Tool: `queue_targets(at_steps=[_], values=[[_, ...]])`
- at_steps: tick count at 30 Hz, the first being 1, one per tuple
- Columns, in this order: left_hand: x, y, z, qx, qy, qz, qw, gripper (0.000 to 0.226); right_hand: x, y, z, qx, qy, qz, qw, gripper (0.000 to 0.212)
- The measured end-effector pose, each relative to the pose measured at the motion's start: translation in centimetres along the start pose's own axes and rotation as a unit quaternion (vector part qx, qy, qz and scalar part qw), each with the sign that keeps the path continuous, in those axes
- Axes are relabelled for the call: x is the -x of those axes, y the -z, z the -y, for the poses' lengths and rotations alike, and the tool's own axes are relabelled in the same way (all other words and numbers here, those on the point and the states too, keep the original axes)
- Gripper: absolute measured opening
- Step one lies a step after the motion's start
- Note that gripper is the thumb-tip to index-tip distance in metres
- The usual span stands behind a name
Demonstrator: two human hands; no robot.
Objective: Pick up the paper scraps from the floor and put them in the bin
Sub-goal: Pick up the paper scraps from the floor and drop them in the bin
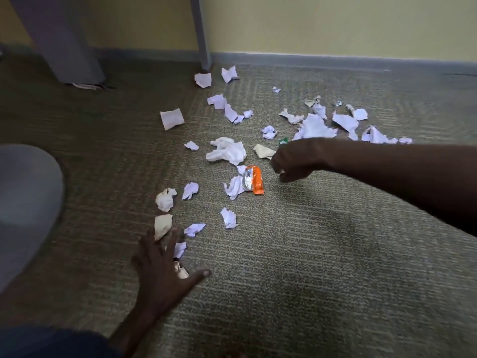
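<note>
Several torn and crumpled white paper scraps lie scattered over the grey-green carpet [309,254]. My left hand [160,275] is spread flat on the floor at the lower centre. Its fingers touch a beige scrap [162,226] and a small white scrap [180,249], and another scrap [182,272] shows under the palm. My right hand [294,161] reaches in from the right with its fingers loosely curled downward and nothing visibly in it. It hovers just right of an orange and silver wrapper [255,179], beside a beige scrap [263,151]. A crumpled white tissue [228,152] lies further left.
A blurred grey rounded object [25,202] fills the left edge. A grey table leg [202,34] and a wide grey panel [59,40] stand at the back against the yellow wall. A denser pile of scraps [317,126] lies behind my right forearm.
</note>
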State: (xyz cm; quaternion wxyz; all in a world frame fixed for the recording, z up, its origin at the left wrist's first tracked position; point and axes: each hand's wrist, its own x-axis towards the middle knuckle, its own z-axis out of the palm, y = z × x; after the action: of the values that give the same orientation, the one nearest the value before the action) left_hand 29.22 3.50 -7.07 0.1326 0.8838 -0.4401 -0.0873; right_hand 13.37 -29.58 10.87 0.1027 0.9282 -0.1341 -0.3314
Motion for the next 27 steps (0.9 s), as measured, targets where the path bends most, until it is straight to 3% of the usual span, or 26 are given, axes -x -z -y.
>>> queue_targets(at_steps=[4, 9, 13, 18, 21, 23, 27], values=[[-2.5, -1.1, 0.4, -0.016, -0.028, -0.016, 0.999, 0.104, -3.0, -1.7, 5.3, -0.096, 0.007, 0.003, 0.995, 0.049], [-3.9, -2.0, 0.7, -0.005, -0.069, -0.052, 0.996, 0.053, -6.6, -5.2, 12.6, -0.244, 0.001, -0.032, 0.969, 0.072], [-5.2, -2.5, 1.0, 0.029, -0.122, -0.102, 0.987, 0.036, -7.3, -6.4, 16.3, -0.254, -0.028, -0.077, 0.964, 0.060], [-7.4, -1.6, -0.2, -0.005, -0.109, -0.119, 0.987, 0.025, -8.6, -7.8, 17.5, -0.297, -0.019, -0.201, 0.933, 0.015], [-8.7, -0.6, 0.1, 0.080, -0.053, -0.107, 0.990, 0.031, -9.0, -7.7, 17.8, -0.318, -0.013, -0.215, 0.923, 0.010], [-9.6, 0.3, 0.2, 0.152, 0.001, -0.138, 0.979, 0.031, -8.7, -7.5, 17.8, -0.337, -0.012, -0.202, 0.920, 0.012], [-12.2, 2.1, 0.0, 0.173, 0.042, -0.176, 0.968, 0.020, -8.3, -7.3, 17.5, -0.346, -0.012, -0.178, 0.921, 0.017]])
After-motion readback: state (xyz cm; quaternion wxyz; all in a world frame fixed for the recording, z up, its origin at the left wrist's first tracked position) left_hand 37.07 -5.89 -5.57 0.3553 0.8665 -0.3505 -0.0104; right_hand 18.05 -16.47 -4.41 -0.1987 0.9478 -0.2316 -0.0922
